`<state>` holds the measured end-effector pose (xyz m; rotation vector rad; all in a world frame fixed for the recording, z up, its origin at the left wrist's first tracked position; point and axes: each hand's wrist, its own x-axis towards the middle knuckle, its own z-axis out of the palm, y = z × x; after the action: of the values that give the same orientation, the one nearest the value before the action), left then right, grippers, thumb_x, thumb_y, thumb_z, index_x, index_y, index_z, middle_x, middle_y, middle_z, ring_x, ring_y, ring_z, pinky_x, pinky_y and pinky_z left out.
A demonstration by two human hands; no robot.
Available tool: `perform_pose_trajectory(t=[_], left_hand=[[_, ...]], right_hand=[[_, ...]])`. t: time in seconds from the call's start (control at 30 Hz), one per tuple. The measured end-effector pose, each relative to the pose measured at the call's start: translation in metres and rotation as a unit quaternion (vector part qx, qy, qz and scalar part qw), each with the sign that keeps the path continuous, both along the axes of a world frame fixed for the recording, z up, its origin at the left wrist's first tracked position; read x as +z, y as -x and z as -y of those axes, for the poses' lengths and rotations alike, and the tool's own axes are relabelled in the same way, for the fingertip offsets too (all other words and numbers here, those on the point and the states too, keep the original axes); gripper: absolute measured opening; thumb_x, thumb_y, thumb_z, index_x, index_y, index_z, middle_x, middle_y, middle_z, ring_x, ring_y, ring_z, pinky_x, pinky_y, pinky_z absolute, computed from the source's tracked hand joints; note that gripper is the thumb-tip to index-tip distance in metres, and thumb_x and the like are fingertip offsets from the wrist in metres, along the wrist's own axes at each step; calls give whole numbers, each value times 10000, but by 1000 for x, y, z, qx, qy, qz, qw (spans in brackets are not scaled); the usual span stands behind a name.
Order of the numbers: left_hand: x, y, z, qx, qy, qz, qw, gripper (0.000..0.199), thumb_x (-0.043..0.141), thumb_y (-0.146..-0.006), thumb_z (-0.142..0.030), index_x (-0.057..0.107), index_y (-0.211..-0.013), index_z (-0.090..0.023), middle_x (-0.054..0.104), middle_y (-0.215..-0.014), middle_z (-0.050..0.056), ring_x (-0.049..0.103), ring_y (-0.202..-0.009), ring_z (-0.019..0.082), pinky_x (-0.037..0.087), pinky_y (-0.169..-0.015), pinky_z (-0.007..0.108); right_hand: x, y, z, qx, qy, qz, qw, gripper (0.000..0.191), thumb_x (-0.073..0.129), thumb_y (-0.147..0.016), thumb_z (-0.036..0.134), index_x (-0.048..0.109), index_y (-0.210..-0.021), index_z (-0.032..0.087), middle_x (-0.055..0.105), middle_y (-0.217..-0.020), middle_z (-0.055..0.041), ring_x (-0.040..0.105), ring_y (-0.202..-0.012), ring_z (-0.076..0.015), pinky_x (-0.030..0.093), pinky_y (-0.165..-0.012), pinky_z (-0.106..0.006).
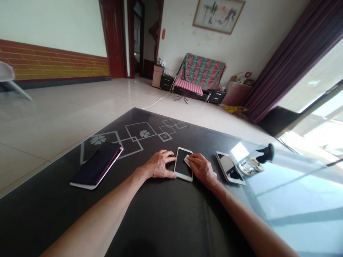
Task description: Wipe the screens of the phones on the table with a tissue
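Note:
A white smartphone (183,167) with a dark screen lies flat on the black table (107,217). At its left edge is my left hand (158,165), palm down, fingers stretched and thumb apart, with the tips touching the phone's side. My right hand (202,168) is closed in a pinch on a small white wipe (187,160), which rests on the upper right of the screen. Some more white material shows beside the right palm, partly hidden. Right of that hand lies a second white smartphone (229,167), its screen reflecting light.
A dark notebook-like case (96,166) with a white edge lies on the left. Past the second phone stands a glass dish (251,166) beside a black object (265,153) I cannot make out. Beyond the table are a striped small table (189,86) and a white chair (6,73).

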<state>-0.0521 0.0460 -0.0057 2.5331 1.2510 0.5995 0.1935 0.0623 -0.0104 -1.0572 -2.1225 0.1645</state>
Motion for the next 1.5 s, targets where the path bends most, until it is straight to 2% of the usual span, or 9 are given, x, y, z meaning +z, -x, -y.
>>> perform_pose_trajectory(t=[0.23, 0.43, 0.57, 0.67, 1.0, 1.17, 1.3, 1.5], left_hand=[[-4, 0, -3, -10, -17, 18, 1000, 716, 696, -655, -619, 588, -1250, -237, 511, -1353, 101, 447, -1232, 322, 401, -1007, 454], [-8, 0, -4, -6, -29, 15, 999, 722, 698, -644, -630, 593, -1245, -245, 509, -1358, 100, 451, -1230, 324, 398, -1011, 458], [-8, 0, -4, -10, -29, 20, 999, 713, 708, -646, -612, 598, -1239, -233, 518, -1348, 109, 452, -1233, 323, 396, -1016, 459], [-6, 1, -3, -14, -28, 20, 999, 710, 705, -651, -612, 596, -1242, -235, 522, -1343, 109, 453, -1229, 326, 395, -1015, 470], [-5, 2, -4, -7, -8, 1, 1000, 754, 688, -646, -641, 567, -1277, -247, 485, -1384, 93, 425, -1251, 333, 386, -1021, 463], [-5, 2, -3, -5, -7, -2, 1000, 744, 686, -650, -637, 567, -1275, -249, 479, -1392, 94, 421, -1258, 332, 378, -1025, 463], [-5, 1, -4, -4, -5, 0, 1000, 763, 689, -644, -636, 562, -1280, -232, 480, -1393, 102, 429, -1252, 330, 376, -1028, 460], [-5, 1, -3, -7, -6, 13, 1000, 743, 686, -645, -641, 578, -1260, -240, 488, -1385, 95, 423, -1258, 333, 378, -1028, 465]], right_hand=[[7, -2, 53, 42, 35, 21, 998, 183, 555, -880, 237, 715, -968, 237, 641, -991, -64, 615, -922, -184, 503, -848, -321], [10, -3, 73, 57, 43, 26, 997, 201, 541, -887, 230, 706, -1002, 237, 636, -1004, -70, 614, -935, -184, 511, -840, -320], [10, -4, 67, 64, 55, 15, 996, 198, 534, -892, 233, 709, -985, 230, 637, -992, -70, 619, -925, -178, 510, -838, -314], [9, -3, 54, 60, 53, 5, 997, 194, 536, -892, 246, 718, -958, 231, 645, -986, -67, 626, -913, -177, 510, -833, -310], [-3, 3, -21, -4, -3, -17, 1000, 190, 555, -859, 289, 733, -866, 223, 671, -926, -67, 634, -851, -185, 504, -815, -317], [-9, 7, -48, -68, -22, -7, 997, 213, 531, -853, 267, 737, -844, 214, 675, -908, -65, 634, -807, -178, 506, -798, -310], [-7, 11, -45, -79, -39, 5, 996, 212, 532, -856, 271, 736, -855, 216, 674, -914, -65, 624, -804, -175, 503, -808, -320], [3, 13, 5, 20, -32, 22, 999, 194, 541, -877, 265, 725, -922, 225, 661, -936, -69, 604, -875, -191, 493, -842, -356]])
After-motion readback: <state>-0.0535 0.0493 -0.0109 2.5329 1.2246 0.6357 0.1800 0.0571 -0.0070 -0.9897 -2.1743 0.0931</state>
